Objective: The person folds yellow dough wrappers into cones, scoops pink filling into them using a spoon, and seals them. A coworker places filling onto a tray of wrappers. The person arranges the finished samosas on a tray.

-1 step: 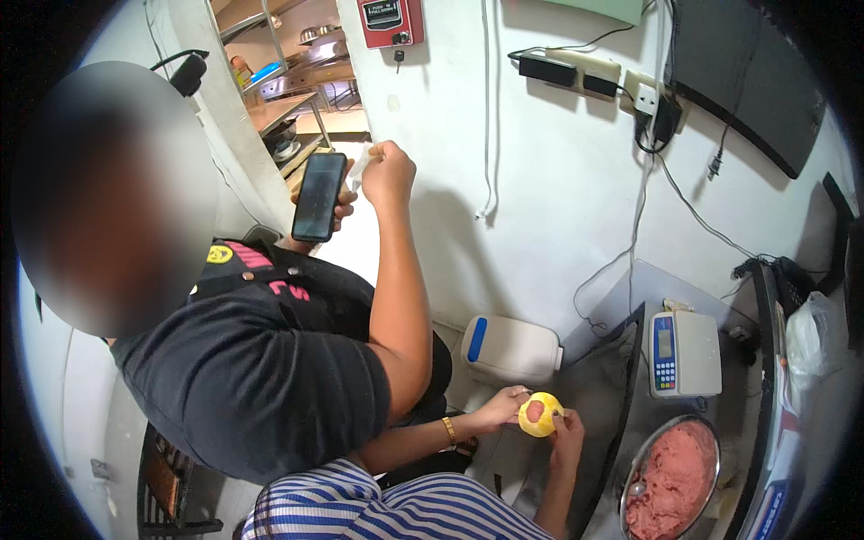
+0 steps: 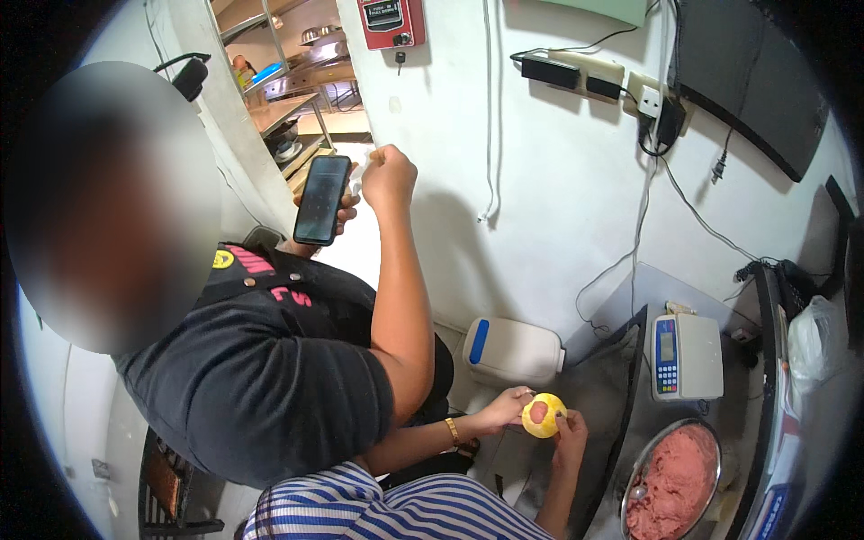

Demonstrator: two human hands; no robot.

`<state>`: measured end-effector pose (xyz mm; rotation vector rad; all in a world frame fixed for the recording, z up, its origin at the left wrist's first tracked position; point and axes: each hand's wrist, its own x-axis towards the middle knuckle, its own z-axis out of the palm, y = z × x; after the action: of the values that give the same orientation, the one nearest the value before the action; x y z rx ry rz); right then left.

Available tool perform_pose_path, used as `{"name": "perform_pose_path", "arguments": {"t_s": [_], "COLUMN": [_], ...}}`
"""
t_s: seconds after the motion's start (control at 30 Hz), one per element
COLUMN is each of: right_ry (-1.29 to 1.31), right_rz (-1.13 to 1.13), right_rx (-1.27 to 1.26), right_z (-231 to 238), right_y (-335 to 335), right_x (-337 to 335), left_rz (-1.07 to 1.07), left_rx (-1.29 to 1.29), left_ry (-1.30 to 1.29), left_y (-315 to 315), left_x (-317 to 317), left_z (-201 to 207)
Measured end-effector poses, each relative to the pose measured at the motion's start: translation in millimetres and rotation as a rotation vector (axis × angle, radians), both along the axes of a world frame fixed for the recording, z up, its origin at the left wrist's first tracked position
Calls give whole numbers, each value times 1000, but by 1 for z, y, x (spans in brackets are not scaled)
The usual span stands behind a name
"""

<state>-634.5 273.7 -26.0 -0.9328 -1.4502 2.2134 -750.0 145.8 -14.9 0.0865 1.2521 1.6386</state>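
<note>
A round yellow dumpling wrapper [image 2: 552,423] with a lump of pink minced filling [image 2: 539,412] at its middle is held up between my two hands. My left hand [image 2: 509,408], a gold band at its wrist, is closed at the wrapper's left edge. At the right edge, my right hand [image 2: 570,436] pinches it between thumb and fingers. To the right of my hands, a metal bowl [image 2: 717,468] holds a mass of pink minced filling. A spoon [image 2: 638,493] lies partly sunk in it at the left side.
A digital scale [image 2: 687,355] stands beyond the bowl on the dark counter [image 2: 637,396]. On my left a co-worker [image 2: 261,387] in black holds a phone [image 2: 321,200]. A white bin [image 2: 513,351] stands by the wall. Cables [image 2: 641,225] hang above the counter; a plastic bag [image 2: 813,335] sits far right.
</note>
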Motion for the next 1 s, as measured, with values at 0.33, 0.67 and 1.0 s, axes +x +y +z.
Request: {"name": "perform_pose_path", "arguments": {"t_s": [0.33,0.67,1.0], "right_ry": [87,88,-83], "right_rz": [-37,-143,-1007], "right_rx": [95,-53,528], "right_z": [15,6,-29], "right_y": [29,62,151], "right_x": [-10,0,-42], "left_rz": [39,18,40], "left_rx": [47,247,153], "left_ry": [-142,-80,-112], "left_y": [23,54,69], "left_x": [-4,5,-26], "left_z": [8,6,13]}}
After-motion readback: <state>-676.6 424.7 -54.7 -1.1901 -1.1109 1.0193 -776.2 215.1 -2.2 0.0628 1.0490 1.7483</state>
